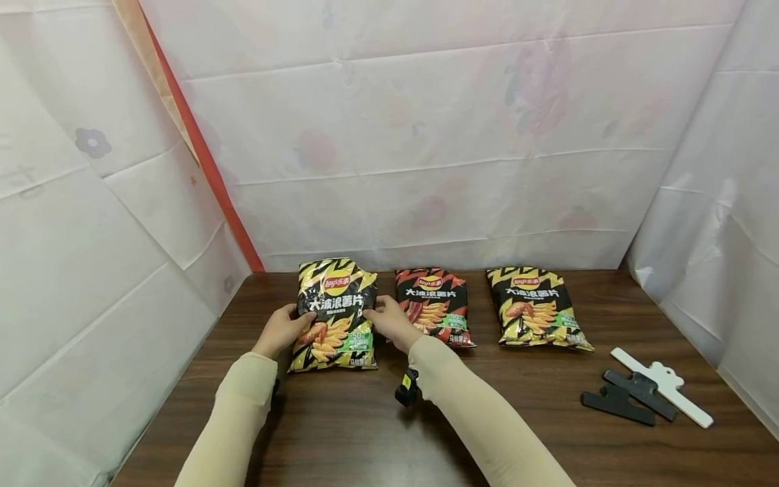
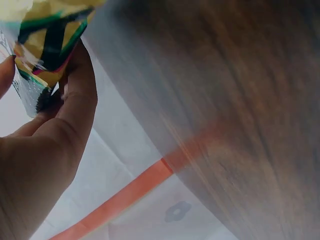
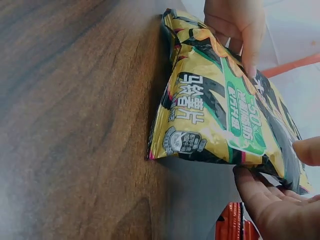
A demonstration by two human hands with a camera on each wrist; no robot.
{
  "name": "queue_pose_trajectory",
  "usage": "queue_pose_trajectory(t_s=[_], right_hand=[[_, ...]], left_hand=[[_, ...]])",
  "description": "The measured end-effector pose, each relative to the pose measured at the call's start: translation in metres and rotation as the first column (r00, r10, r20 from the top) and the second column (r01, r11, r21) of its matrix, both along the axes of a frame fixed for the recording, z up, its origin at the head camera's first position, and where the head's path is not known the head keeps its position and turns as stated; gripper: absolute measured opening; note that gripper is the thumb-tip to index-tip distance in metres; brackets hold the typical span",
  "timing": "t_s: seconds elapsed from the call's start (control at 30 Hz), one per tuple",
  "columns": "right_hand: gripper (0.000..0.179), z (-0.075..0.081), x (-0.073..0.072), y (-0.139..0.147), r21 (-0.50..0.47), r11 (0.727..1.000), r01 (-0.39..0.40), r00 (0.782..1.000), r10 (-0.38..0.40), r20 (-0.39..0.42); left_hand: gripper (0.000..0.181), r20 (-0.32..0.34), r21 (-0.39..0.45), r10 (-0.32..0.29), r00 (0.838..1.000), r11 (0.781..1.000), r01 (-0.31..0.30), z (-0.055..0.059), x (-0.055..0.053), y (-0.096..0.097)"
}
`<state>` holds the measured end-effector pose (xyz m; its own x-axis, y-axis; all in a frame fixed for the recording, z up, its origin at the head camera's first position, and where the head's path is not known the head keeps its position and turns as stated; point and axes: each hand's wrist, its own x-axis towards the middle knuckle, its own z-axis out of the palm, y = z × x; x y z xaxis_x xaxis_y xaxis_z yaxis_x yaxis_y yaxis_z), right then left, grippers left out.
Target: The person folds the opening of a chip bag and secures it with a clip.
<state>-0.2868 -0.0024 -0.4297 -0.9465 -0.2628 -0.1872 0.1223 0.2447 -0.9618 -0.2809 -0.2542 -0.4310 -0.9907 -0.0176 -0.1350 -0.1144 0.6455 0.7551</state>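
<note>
A yellow and black bag of potato chips [image 1: 331, 304] is held at its two sides at the left part of the table. My left hand [image 1: 282, 331] grips its left side, thumb on the front. On the other side, my right hand [image 1: 394, 323] holds the right edge between thumb and fingers. The right wrist view shows the bag [image 3: 210, 107] tilted, its bottom seam close over the wood, with fingers [image 3: 257, 195] behind it. In the left wrist view only a corner of the bag [image 2: 50, 42] appears beside the left hand [image 2: 65, 120].
A red and black chip bag [image 1: 431, 304] lies just right of my right hand. Farther right is another yellow bag [image 1: 535, 308]. Two black clips [image 1: 617, 404] and a white clip [image 1: 663, 385] lie at the right of the brown table [image 1: 341, 433]. White sheeting [image 1: 426, 135] surrounds it.
</note>
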Motion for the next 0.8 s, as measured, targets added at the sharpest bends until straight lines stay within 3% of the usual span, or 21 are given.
queue_pose_trajectory(t_s=[0.37,0.63,0.8], right_hand=[[0.060,0.004,0.012,0.011,0.014,1.000,0.012,0.999,-0.011,-0.039],[0.059,0.005,0.016,0.023,0.016,1.000,0.018,0.998,-0.017,-0.065],[0.056,0.008,0.020,0.031,0.022,0.999,0.025,0.996,-0.023,-0.081]], left_hand=[[0.069,-0.018,0.023,-0.081,0.997,0.996,0.082,-0.002,0.007,0.003],[0.062,-0.057,-0.001,-0.095,0.994,0.995,0.095,-0.001,0.012,0.011],[0.059,-0.064,0.044,-0.100,0.993,0.994,0.103,0.000,0.015,0.018]])
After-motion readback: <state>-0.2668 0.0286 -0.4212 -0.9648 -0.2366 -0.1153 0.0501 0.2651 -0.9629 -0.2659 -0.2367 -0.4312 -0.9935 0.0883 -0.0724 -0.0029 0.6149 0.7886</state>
